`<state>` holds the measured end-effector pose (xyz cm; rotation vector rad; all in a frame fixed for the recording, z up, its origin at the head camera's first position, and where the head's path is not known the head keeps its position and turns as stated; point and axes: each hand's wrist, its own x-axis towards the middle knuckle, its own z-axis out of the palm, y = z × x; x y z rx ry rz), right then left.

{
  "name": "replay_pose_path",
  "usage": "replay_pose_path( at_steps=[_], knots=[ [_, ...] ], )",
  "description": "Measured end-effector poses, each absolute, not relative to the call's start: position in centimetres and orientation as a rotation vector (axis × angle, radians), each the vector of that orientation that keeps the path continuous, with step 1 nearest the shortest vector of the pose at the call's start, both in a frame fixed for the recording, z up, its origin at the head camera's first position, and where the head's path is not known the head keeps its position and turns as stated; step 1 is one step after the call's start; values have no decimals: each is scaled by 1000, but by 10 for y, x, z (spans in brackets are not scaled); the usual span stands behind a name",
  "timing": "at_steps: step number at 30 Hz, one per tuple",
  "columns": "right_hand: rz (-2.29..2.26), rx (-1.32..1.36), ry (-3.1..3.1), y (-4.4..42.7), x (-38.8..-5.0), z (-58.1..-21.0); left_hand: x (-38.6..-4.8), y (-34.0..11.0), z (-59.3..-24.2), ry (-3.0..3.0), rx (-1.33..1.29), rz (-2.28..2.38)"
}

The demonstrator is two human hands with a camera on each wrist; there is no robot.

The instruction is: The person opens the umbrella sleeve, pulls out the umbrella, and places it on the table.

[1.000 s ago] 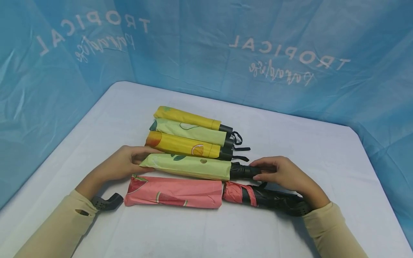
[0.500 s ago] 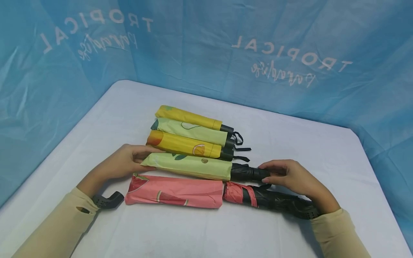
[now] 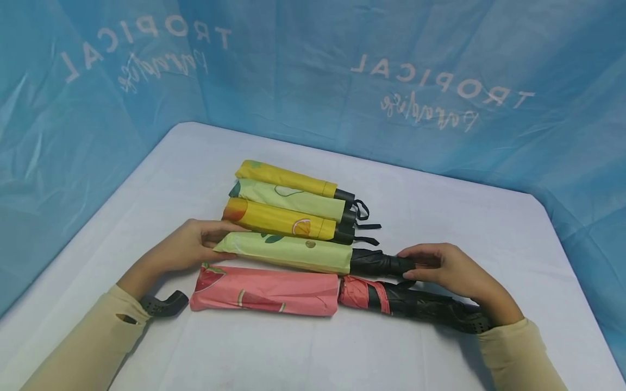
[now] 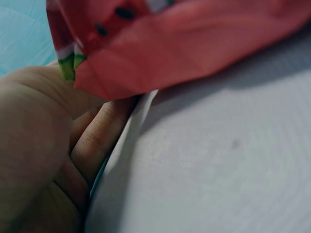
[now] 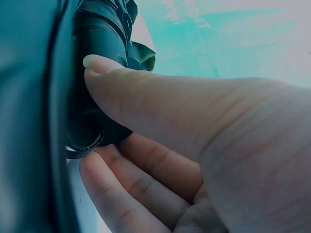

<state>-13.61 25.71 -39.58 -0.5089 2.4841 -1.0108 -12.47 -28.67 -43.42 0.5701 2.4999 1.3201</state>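
A folding umbrella [image 3: 374,262], black where it shows, sticks out of the right end of its light green fruit-print sleeve [image 3: 288,253]. My left hand [image 3: 188,247] pinches the closed left end of that sleeve. At the other end, my right hand [image 3: 452,270] grips the umbrella's black handle [image 5: 101,46] between thumb and fingers. Nearer me lies a pink watermelon-print sleeve [image 3: 288,293], with a black and pink umbrella [image 3: 415,303] mostly out of it to the right. The pink sleeve hides the left fingertips in the left wrist view.
Behind the green sleeve, several sleeved umbrellas lie side by side: a yellow orange-print one [image 3: 279,218], a pale green one [image 3: 288,196] and a plain-looking yellow one [image 3: 286,177]. Their black handles point right. A blue printed curtain [image 3: 308,70] surrounds the white table [image 3: 440,190].
My right hand has moved right with the handle, so more of the black umbrella shows outside the green sleeve. The left hand has stayed at the sleeve's closed end.
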Motion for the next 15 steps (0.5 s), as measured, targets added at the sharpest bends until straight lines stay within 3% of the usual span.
replay_pose_path(
  at_steps=[15],
  knots=[
    [-995, -528, 2514, 294, -124, -393, -126, -287, -435, 2507, 563, 1310]
  ],
)
